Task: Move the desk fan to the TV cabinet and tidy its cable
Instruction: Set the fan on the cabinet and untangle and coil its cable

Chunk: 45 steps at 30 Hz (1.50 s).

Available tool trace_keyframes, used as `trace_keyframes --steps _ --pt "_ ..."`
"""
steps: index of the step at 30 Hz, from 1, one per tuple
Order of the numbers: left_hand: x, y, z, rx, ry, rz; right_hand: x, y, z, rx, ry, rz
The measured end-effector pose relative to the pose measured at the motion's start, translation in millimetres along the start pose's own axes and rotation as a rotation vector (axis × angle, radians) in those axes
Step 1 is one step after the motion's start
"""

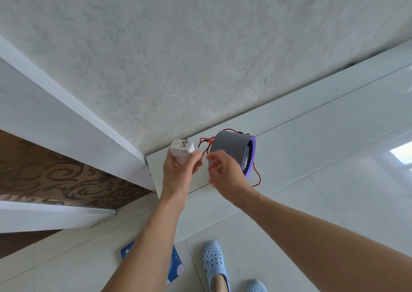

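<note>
Gripping white plug (181, 150), left hand (178, 171); fan (231, 151) beside.

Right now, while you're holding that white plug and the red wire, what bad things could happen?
Two things, maybe. The red cable loops loose beside the fan and runs to the left hand, so a tug might drag the fan along the white cabinet top. The white plug has bare prongs pointing up near the right hand; they could poke fingers.
</note>
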<state>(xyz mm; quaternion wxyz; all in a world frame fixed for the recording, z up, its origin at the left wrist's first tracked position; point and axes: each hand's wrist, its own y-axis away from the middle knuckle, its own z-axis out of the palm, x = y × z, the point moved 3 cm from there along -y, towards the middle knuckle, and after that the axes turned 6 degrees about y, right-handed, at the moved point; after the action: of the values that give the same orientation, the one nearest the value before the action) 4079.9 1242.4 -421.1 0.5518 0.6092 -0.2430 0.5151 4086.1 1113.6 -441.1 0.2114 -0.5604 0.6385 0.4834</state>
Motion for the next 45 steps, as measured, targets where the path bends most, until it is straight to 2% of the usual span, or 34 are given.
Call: trace_keyframes --steps 5,8,12,16,20,27,31,36,40,43,45 --pt "34 -12 1 -0.007 0.079 0.207 22 -20 -33 0.108 -0.034 0.190" --pt "37 -23 5 -0.039 0.134 0.192 36 -30 -57 0.218 -0.070 0.270" --pt "39 -42 18 -0.085 0.156 0.185 43 -54 -90 0.332 -0.047 0.271" --pt "46 -65 31 -0.115 0.125 0.189 28 -89 -111 0.347 0.051 0.185" --pt "44 -82 29 -0.092 0.105 0.157 8 -130 -111 0.200 0.168 0.127" --pt "33 -93 18 -0.106 0.100 0.156 -22 -190 -63 -0.291 0.521 -0.028" --pt "25 -90 7 -0.063 0.170 0.152 -34 -201 -27 -0.545 0.776 -0.038" --pt "3 -78 -14 -0.022 0.280 0.175 -38 -204 1 -0.776 1.091 -0.055" --pt "-20 -73 -28 0.093 0.369 0.145 -42 -200 16 -0.903 1.308 -0.044" --pt "-24 -70 -29 0.113 0.412 0.148 -40 -204 20 -0.972 1.424 -0.089" --pt "-28 -70 -28 0.120 0.418 0.138 -38 -213 15 -0.886 1.402 -0.126"
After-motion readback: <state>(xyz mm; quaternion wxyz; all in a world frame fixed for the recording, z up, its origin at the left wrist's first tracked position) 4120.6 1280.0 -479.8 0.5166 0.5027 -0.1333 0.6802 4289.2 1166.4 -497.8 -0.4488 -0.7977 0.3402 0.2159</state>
